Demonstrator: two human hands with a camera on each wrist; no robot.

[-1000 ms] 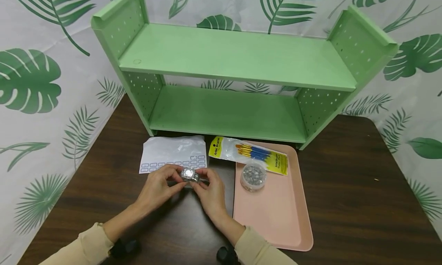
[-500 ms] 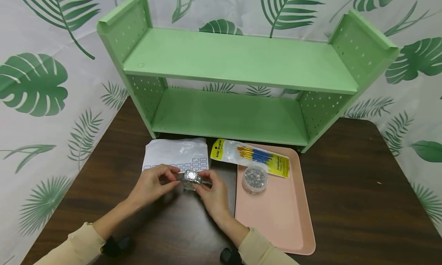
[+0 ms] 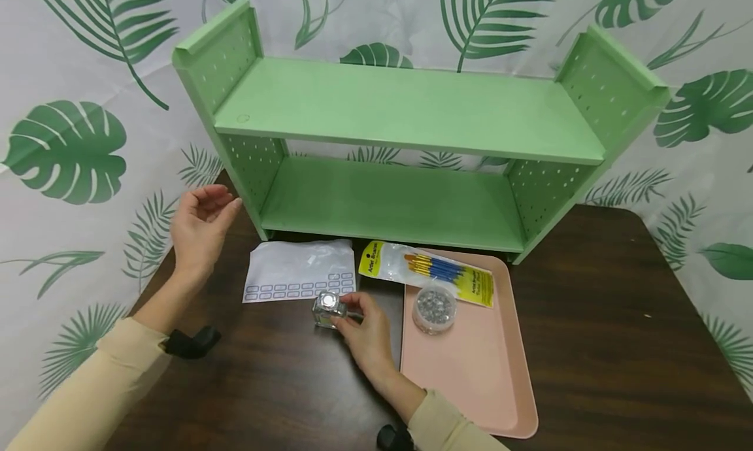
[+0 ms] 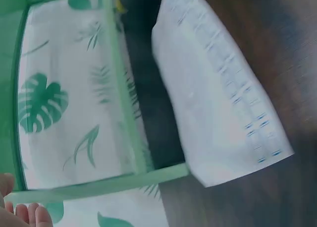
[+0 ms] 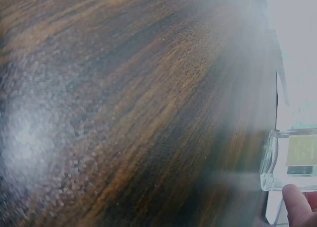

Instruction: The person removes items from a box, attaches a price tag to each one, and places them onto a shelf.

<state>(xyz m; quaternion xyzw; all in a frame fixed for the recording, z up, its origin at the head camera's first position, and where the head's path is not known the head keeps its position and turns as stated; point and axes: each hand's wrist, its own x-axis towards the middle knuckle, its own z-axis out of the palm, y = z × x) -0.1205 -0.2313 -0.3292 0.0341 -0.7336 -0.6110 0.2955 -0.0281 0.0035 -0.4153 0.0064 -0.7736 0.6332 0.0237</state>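
Note:
My right hand point(image 3: 367, 336) pinches a small square clear-glass bottle point(image 3: 322, 317) with a shiny silver top, just in front of the printed sheet's lower edge. In the right wrist view the glass bottle point(image 5: 278, 160) shows a yellow-green label, with a fingertip point(image 5: 295, 202) at its base. My left hand point(image 3: 200, 232) is raised at the left end of the green shelf, fingers loosely bent and nothing visible in them. A few of its fingertips point(image 4: 43, 216) show at the lower left of the left wrist view. A white label sheet point(image 3: 302, 268) with small blue-outlined boxes lies behind the bottle.
A green two-tier shelf point(image 3: 406, 114) stands across the back of the dark wooden table point(image 3: 594, 346). On the right, a pink tray point(image 3: 465, 379) holds a round clear tub point(image 3: 434, 309) of silvery bits. A packet of artist brushes point(image 3: 426, 271) lies over the tray's far edge.
My left hand has left the bottle, moving up and to the left toward the shelf's left end. My right hand keeps the bottle in nearly the same spot.

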